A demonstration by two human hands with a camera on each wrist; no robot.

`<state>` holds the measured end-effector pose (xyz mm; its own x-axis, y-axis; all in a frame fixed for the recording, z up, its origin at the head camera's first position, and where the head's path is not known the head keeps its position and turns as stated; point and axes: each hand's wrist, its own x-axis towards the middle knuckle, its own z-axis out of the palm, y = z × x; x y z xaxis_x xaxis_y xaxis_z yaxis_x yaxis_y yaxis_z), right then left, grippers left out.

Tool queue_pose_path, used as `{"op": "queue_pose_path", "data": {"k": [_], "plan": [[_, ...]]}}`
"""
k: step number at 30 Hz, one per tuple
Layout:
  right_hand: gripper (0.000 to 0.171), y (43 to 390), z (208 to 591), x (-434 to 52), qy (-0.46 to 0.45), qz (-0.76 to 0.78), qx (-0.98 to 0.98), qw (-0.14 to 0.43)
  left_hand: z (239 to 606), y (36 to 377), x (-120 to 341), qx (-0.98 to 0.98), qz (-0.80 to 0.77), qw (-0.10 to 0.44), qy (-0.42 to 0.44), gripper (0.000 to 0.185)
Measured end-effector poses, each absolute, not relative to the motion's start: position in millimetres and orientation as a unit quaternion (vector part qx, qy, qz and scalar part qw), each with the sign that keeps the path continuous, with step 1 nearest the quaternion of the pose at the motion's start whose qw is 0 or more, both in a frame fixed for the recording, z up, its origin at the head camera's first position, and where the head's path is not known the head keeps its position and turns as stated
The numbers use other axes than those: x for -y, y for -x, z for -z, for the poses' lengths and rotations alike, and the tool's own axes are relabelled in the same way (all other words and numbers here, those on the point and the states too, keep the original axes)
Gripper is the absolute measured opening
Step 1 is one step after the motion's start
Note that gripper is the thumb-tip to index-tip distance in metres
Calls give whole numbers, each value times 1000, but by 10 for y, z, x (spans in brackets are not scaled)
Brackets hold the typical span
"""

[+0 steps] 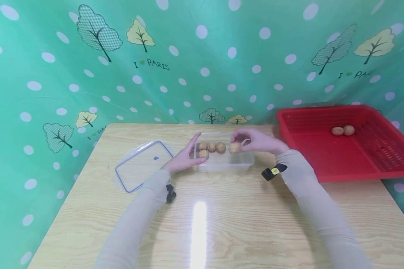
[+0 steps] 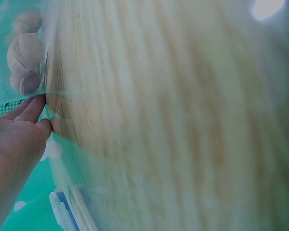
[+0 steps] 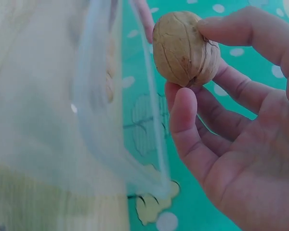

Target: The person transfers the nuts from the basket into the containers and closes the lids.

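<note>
My right hand (image 1: 260,142) pinches a walnut (image 3: 185,48) between its thumb and fingers, over the right half of a clear plastic container (image 1: 225,167). At the container's left end, my left hand (image 1: 185,158) rests with fingers and thumb extended along the wall. The left wrist view shows the fingertips (image 2: 37,103) right at the container's side, below the walnuts seen through it. Several walnuts (image 1: 211,147) lie inside toward the left, most of them in a row along the back.
A clear lid with a blue seal (image 1: 144,164) lies on the wooden table (image 1: 242,220) left of the container. To the right stands a red plastic basket (image 1: 323,160) with two walnuts (image 1: 343,130) near its back wall. A green patterned cloth (image 1: 202,74) hangs behind the table.
</note>
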<state>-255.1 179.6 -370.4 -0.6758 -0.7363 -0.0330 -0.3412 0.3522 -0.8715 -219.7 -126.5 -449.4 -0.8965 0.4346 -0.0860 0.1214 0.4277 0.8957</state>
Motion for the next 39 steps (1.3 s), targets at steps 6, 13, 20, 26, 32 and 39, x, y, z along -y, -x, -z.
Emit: {"op": "queue_pose_path", "data": {"k": [6,13,20,26,32,39], "plan": [[32,2533,3820,-1605,358,431,-797,224,4498,2203,1259,-833,-504,153,-169,100],[37,2517,3975,-1346,365,431,-791,234,4505,2219,1269,-835,-498,150,-179,103],[33,2485,4123,-1104,355,429,-798,231,4496,2218,1271,-834,-498,154,-183,106],[30,2440,4161,-971,325,413,-814,247,4235,2098,1234,-829,-501,170,-183,104],[21,2439,4161,-912,301,396,-829,257,4086,2018,1212,-832,-495,171,-181,102],[17,2448,4173,-895,271,368,-850,262,4091,2022,1212,-835,-490,175,-181,103]]}}
